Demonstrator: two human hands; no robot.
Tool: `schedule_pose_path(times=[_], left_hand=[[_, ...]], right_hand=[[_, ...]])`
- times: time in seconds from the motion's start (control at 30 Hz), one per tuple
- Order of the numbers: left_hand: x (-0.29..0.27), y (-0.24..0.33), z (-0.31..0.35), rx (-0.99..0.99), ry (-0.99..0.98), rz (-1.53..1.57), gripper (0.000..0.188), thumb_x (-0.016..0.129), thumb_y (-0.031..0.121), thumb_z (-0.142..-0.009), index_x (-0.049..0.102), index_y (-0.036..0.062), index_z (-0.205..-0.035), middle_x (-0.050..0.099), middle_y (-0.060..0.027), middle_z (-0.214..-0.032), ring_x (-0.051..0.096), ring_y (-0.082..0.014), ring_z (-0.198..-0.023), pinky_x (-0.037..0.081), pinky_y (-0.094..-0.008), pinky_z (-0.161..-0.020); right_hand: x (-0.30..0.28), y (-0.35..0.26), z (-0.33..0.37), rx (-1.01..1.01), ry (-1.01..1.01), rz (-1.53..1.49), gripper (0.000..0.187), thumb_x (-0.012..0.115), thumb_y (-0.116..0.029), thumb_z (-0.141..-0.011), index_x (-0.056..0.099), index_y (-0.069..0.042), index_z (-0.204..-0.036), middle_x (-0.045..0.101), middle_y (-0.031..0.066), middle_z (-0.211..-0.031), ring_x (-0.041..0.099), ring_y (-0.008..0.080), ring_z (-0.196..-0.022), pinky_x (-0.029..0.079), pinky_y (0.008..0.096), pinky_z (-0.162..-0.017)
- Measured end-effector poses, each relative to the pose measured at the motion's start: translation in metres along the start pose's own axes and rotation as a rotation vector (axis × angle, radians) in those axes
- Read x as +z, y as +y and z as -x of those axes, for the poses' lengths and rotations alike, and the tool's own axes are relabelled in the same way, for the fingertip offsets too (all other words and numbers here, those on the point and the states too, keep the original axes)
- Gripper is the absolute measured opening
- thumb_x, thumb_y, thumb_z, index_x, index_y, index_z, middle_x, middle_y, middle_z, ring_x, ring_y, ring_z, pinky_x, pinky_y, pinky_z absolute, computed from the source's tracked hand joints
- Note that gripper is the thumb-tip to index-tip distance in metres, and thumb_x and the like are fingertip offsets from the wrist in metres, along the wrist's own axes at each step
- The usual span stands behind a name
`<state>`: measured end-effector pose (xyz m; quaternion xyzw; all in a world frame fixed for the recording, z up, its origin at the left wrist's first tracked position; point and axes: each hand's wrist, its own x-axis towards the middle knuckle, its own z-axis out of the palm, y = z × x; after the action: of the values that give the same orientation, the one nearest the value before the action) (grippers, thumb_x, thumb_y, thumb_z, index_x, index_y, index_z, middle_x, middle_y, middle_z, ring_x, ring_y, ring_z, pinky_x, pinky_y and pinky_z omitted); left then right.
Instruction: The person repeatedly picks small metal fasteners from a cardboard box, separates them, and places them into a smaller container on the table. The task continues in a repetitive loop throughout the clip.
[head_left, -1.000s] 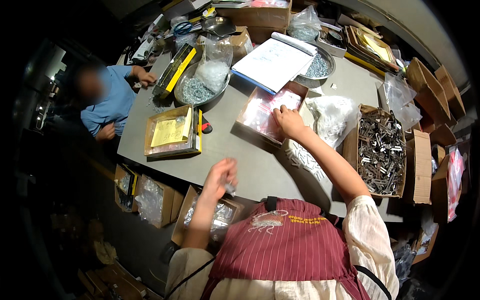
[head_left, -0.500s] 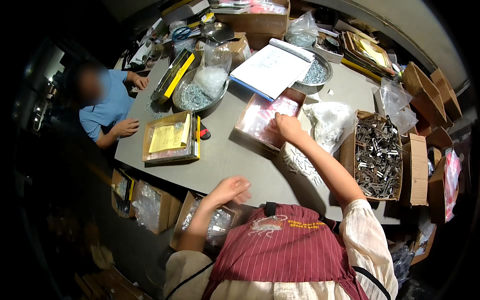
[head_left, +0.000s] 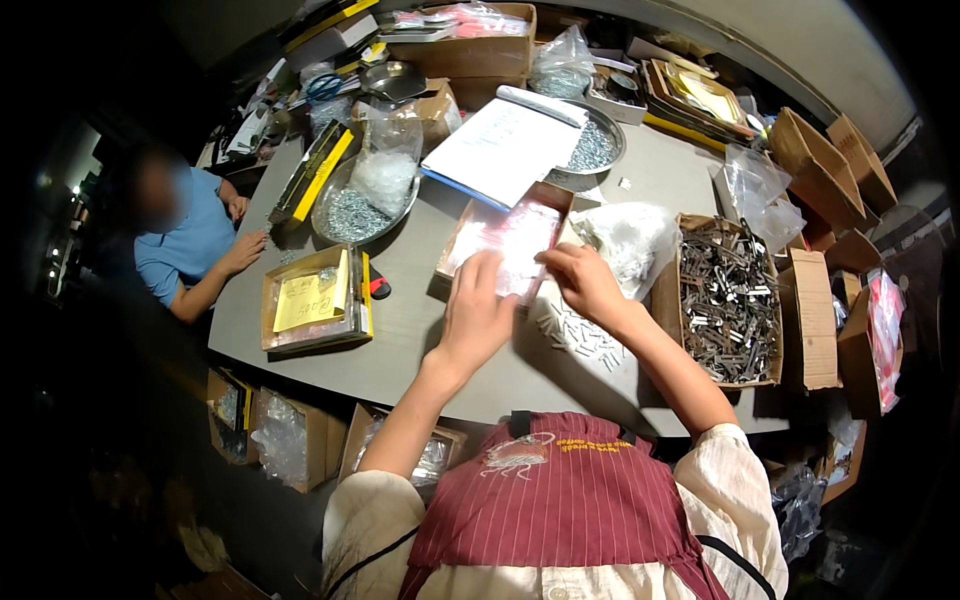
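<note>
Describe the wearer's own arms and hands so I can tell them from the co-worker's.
Both forearms are bare; the left hand and right hand have no gloves, and no rings or watch are discernible. Cream short sleeves end near the elbows, under a maroon pinstriped apron with small printing on its bib.

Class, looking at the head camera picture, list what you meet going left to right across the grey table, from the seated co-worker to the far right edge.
Co-worker in blue → open box with a yellow note → left hand → right hand → cardboard box of metal parts → empty brown box.
</note>
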<state>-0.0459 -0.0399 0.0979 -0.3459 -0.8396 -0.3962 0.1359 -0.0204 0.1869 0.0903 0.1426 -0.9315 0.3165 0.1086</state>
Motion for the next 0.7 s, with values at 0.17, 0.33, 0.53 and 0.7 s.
schedule_pose_path(times=[0.17, 0.33, 0.53, 0.7], left_hand=[[0.022, 0.025, -0.008, -0.178, -0.219, 0.173, 0.058, 0.071, 0.003, -0.086, 0.049, 0.0038, -0.140, 0.068, -0.0177, -0.097, 0.070, -0.0290, -0.087, 0.055, -0.0401, -0.079], [0.040, 0.036, 0.003, 0.158, -0.131, 0.176, 0.018, 0.070, 0.003, -0.088, 0.071, 0.0031, -0.107, 0.072, -0.0122, -0.088, 0.071, -0.0262, -0.078, 0.055, -0.0373, -0.070], [0.041, 0.045, 0.031, -0.070, -0.189, 0.319, 0.007, 0.073, 0.010, -0.086, 0.071, 0.0036, -0.085, 0.069, -0.0129, -0.080, 0.067, -0.0343, -0.078, 0.053, -0.0430, -0.071], [0.037, 0.052, 0.040, -0.266, -0.265, 0.229, 0.014, 0.076, 0.015, -0.086, 0.070, 0.0036, -0.081, 0.068, -0.0129, -0.079, 0.066, -0.0330, -0.077, 0.052, -0.0414, -0.069]], right_hand=[[-0.017, -0.029, 0.037, 0.106, -0.025, -0.114, 0.032, 0.067, 0.000, -0.089, 0.056, -0.003, -0.119, 0.072, 0.0163, -0.095, 0.070, 0.0356, -0.090, 0.056, 0.0429, -0.080], [-0.023, -0.020, 0.076, 0.270, 0.024, -0.377, 0.034, 0.070, -0.005, -0.089, 0.055, -0.004, -0.120, 0.070, 0.0127, -0.080, 0.072, 0.0293, -0.075, 0.055, 0.0378, -0.068], [-0.015, 0.006, 0.124, 0.512, -0.049, -0.066, 0.021, 0.073, -0.012, -0.090, 0.064, 0.000, -0.105, 0.072, 0.0175, -0.090, 0.071, 0.0290, -0.082, 0.055, 0.0384, -0.075], [0.025, 0.028, 0.168, 0.337, -0.191, 0.424, 0.027, 0.076, -0.022, -0.083, 0.062, 0.000, -0.089, 0.066, 0.0185, -0.078, 0.067, 0.0387, -0.076, 0.053, 0.0459, -0.073]])
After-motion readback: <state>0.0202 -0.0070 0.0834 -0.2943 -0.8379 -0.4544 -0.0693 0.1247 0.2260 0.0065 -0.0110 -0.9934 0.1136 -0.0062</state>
